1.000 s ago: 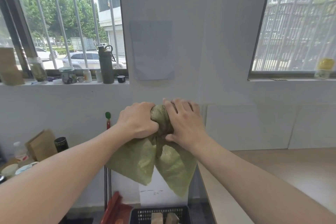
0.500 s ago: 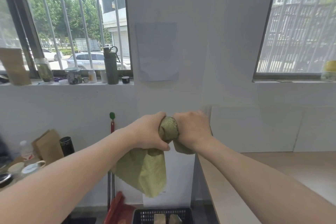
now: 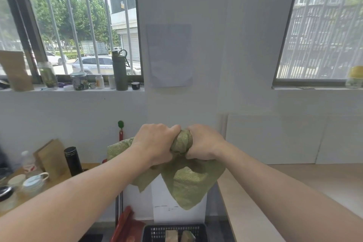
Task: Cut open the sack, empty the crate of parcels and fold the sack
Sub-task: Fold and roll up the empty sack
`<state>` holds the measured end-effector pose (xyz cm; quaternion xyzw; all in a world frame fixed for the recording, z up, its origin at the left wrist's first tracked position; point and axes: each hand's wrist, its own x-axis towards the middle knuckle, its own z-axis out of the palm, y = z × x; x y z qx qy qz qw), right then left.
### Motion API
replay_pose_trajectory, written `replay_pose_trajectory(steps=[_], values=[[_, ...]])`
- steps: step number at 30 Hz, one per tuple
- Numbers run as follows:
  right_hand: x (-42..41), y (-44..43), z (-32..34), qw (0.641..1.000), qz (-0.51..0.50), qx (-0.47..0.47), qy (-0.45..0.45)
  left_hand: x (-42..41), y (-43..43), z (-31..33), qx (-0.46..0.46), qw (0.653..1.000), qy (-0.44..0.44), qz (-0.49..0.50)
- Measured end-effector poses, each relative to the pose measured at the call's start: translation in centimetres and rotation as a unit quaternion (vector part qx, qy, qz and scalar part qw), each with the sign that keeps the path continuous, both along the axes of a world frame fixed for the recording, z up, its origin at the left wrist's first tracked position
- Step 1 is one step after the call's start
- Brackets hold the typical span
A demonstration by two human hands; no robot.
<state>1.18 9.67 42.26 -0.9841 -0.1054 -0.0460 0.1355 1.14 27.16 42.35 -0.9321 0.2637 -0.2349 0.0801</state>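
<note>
Left hand (image 3: 155, 143) and right hand (image 3: 206, 144) are both fisted tight round the sack (image 3: 186, 184), knuckles up, the fists nearly touching. Sack is olive-green woven plastic with a coarse sheen. Its top is twisted into a thick wad between the fists, and loose crumpled flaps hang below in pointed corners. It is held in mid-air just off the left edge of the pale wood tabletop (image 3: 294, 186), above the crate (image 3: 155, 232). Crate is black plastic with a grid-perforated wall, on the floor. Two tan blocky parcels (image 3: 171, 236) sit inside, only their tops visible. On the far-left wooden surface (image 3: 91, 166) are a black cylindrical flask (image 3: 73, 161), a brown cardboard box (image 3: 52, 160) and a white lidded cup (image 3: 33, 182).
</note>
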Motion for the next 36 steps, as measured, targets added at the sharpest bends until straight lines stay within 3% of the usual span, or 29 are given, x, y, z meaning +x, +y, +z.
replay_pose_trajectory(steps=[3, 7, 9, 12, 14, 18, 21, 23, 26, 28, 29, 31, 33, 36], values=[[-0.7, -0.1, -0.1, 0.988, 0.045, -0.093, -0.115, 0.7, 0.3, 0.0, -0.099, 0.994, 0.05, 0.018], [-1.0, 0.6, -0.9, 0.953, 0.001, -0.184, -0.239, 1.2, 0.0, 1.2, -0.219, 0.963, 0.146, 0.053], [-0.4, 0.5, -1.9, 0.928, -0.035, -0.185, -0.321, 1.5, -0.3, 1.8, -0.276, 0.936, 0.212, 0.058], [0.3, 0.2, -2.3, 0.881, -0.039, -0.178, -0.437, 1.3, -0.6, 2.4, -0.374, 0.861, 0.342, 0.033], [0.4, 0.1, -1.8, 0.867, -0.027, -0.172, -0.466, 1.1, -0.5, 2.7, -0.39, 0.831, 0.396, 0.015], [0.5, 0.3, -1.2, 0.875, -0.012, -0.163, -0.456, 0.7, -0.1, 2.9, -0.375, 0.816, 0.44, -0.01], [0.6, 0.3, -0.9, 0.897, -0.019, -0.169, -0.408, 0.6, -0.1, 1.9, -0.359, 0.834, 0.416, -0.039], [0.4, 0.2, -0.4, 0.925, -0.021, -0.164, -0.343, 0.2, 0.0, 1.7, -0.307, 0.888, 0.338, -0.052], [0.2, 0.3, 0.3, 0.969, -0.043, -0.118, -0.215, -0.4, -0.4, 1.6, -0.093, 0.989, 0.111, -0.02], [-0.2, 0.4, 1.0, 0.984, -0.071, -0.07, -0.148, -0.2, -0.6, 0.4, 0.022, 0.997, -0.068, 0.0], [-0.4, 0.5, 1.3, 0.989, -0.078, -0.048, -0.116, -0.2, -0.6, 0.0, 0.054, 0.992, -0.114, 0.014], [-0.7, 0.7, 1.6, 0.996, -0.079, -0.013, -0.048, -0.3, -0.4, -0.3, 0.054, 0.989, -0.136, 0.026], [-0.8, 0.7, 1.3, 0.998, -0.07, -0.004, -0.009, -0.3, -0.2, -0.2, 0.032, 0.995, -0.091, 0.033], [-0.8, 0.3, 0.3, 0.998, -0.018, -0.023, -0.047, -0.6, -0.3, 0.6, -0.002, 0.999, -0.028, 0.041]])
